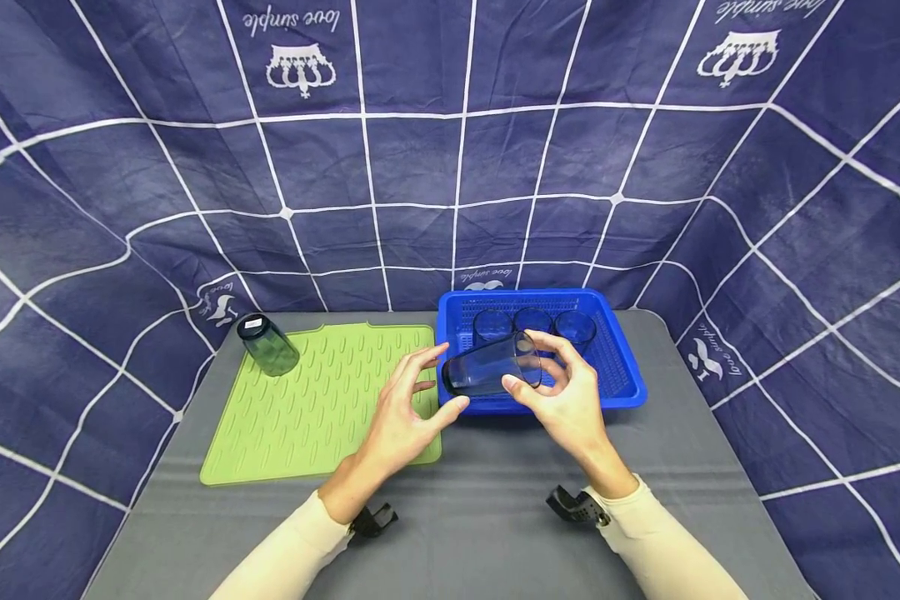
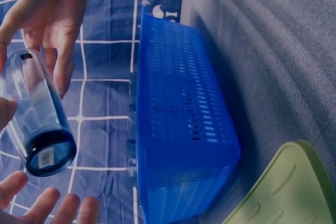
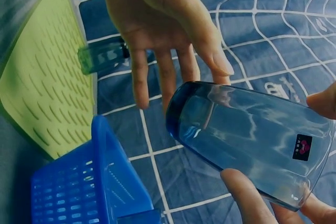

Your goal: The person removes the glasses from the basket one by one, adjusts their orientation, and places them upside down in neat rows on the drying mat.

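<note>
A clear blue drinking glass (image 1: 483,367) is tilted nearly sideways above the front of the blue basket, its thick base toward the left. My right hand (image 1: 566,400) grips it around the rim end, thumb in front and fingers behind. My left hand (image 1: 405,412) is spread around the base end, fingers and thumb apart. In the left wrist view a gap shows between those fingertips (image 2: 44,203) and the base, which bears a pale sticker. A small dark label (image 3: 302,147) sits on the glass's side in the right wrist view.
Three more glasses (image 1: 532,321) stand in the blue perforated basket (image 1: 626,367). Left of it lies a green ridged mat (image 1: 322,417), with a greenish glass (image 1: 270,346) upside down at its far left corner. A blue checked cloth (image 1: 420,158) hangs behind the grey table (image 1: 487,517).
</note>
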A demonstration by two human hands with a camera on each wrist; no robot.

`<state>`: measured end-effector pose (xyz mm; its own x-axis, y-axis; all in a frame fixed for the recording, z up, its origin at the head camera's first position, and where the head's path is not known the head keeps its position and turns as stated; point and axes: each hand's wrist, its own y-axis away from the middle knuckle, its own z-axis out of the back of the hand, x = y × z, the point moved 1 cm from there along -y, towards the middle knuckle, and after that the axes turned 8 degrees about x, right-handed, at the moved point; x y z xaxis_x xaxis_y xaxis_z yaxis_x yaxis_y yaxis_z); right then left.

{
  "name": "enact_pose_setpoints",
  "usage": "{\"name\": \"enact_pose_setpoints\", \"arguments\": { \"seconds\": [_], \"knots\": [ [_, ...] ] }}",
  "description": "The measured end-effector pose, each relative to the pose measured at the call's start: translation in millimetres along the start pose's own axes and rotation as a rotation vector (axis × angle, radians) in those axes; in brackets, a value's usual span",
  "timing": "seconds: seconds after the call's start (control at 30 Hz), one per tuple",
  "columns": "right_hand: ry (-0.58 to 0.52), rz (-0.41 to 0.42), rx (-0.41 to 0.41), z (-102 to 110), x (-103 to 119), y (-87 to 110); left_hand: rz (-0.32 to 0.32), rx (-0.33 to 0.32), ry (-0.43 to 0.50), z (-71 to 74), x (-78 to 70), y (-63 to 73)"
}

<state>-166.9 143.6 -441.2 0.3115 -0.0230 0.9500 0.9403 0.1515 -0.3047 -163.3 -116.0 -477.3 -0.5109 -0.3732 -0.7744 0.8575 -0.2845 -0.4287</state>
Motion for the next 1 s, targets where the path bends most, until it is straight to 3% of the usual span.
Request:
{"name": "enact_pose_setpoints", "arguments": {
  "seconds": [0.23, 0.5, 0.67, 0.9, 1.0],
  "knots": [
    [-0.088, 0.017, 0.011, -2, 1, 1.6, 0.004, 0.016, 0.057, -4.4, -4.1, -0.2],
    [-0.131, 0.037, 0.009, -7, 2, -1.3, 0.025, 0.02, 0.04, -6.2, -7.3, -0.5],
    [-0.135, 0.049, -0.006, -11, 2, -3.0, 0.004, 0.019, 0.114, -7.4, -8.8, -2.7],
    [-0.376, 0.013, 0.036, -20, 3, -0.8, -0.037, 0.012, 0.208, -6.2, -11.1, -4.3],
    [-0.429, 0.015, 0.048, -23, 4, -0.7, -0.062, 0.006, 0.275, -5.9, -11.8, -5.4]
  ]
}}
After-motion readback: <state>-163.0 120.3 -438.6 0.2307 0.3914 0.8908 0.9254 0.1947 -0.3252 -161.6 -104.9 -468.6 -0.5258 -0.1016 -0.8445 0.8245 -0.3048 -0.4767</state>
